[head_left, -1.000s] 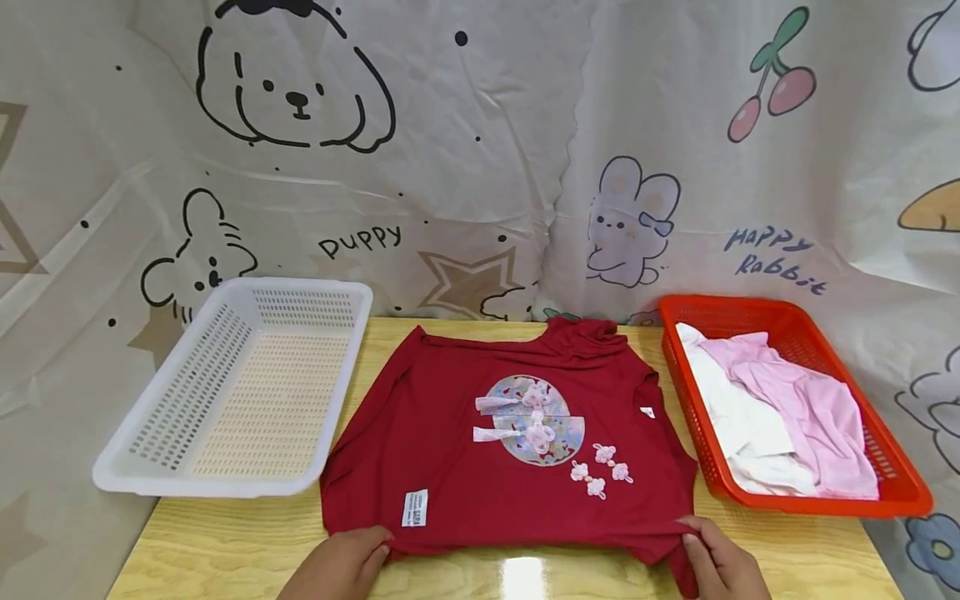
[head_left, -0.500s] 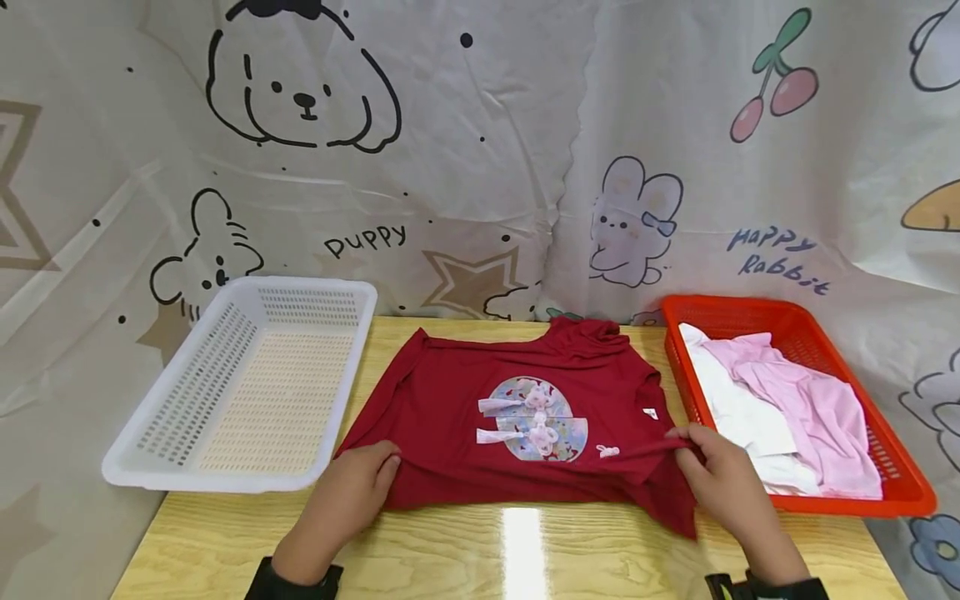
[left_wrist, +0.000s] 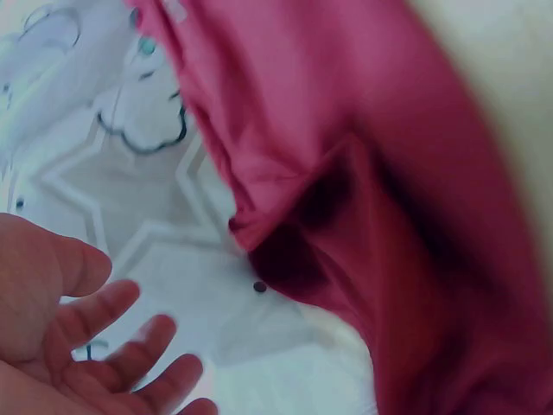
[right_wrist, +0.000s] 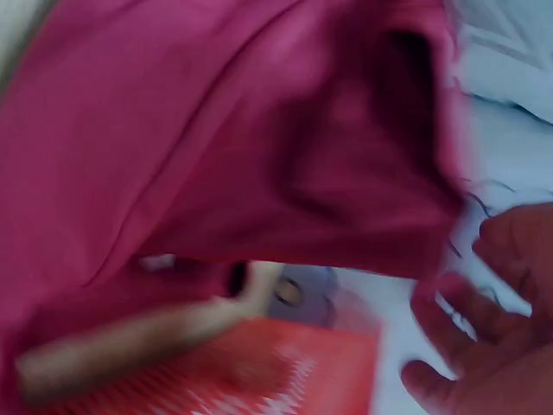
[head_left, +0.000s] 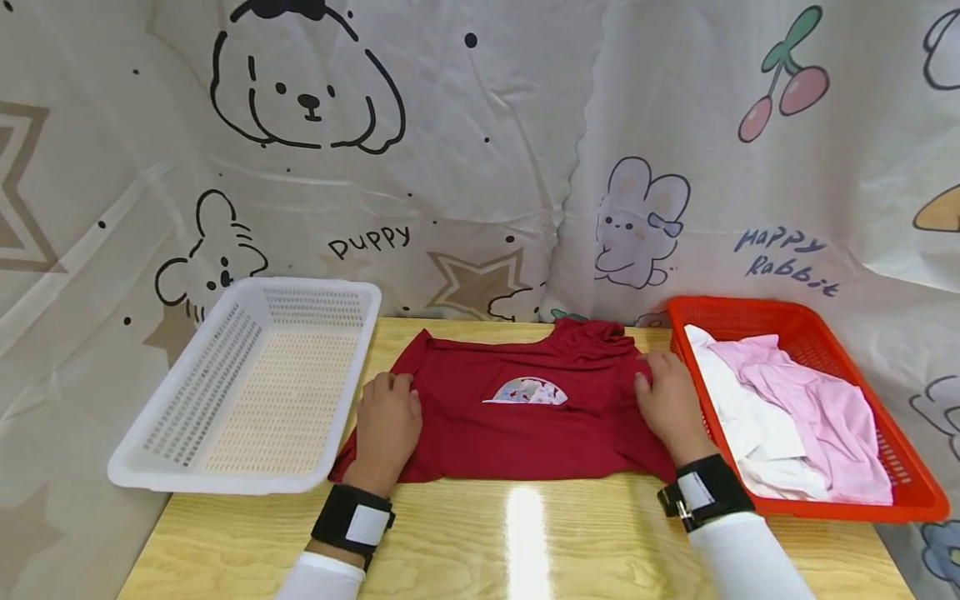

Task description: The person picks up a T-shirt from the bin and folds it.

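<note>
A dark red shirt (head_left: 517,442) lies on the table with its near part folded up, covering the lower half of the round floral patch (head_left: 527,390). My left hand (head_left: 388,425) is over the shirt's left side in the head view. The left wrist view shows the fingers loosely bent and apart from the cloth. My right hand (head_left: 670,404) is at the shirt's right side, beside the red basket. In the right wrist view its fingers (right_wrist: 436,324) are spread near the cloth's edge, pinching nothing; the picture is blurred.
A white plastic basket (head_left: 315,479) stands at the left. At the right, a red basket (head_left: 840,510) holds a white cloth (head_left: 757,425) and a pink cloth (head_left: 840,417). A printed curtain (head_left: 450,192) hangs behind the wooden table (head_left: 450,542).
My hands have carried the shirt's near edge up and away, folding it over the patch, and then let go. Both hands are now farther forward on the shirt.
</note>
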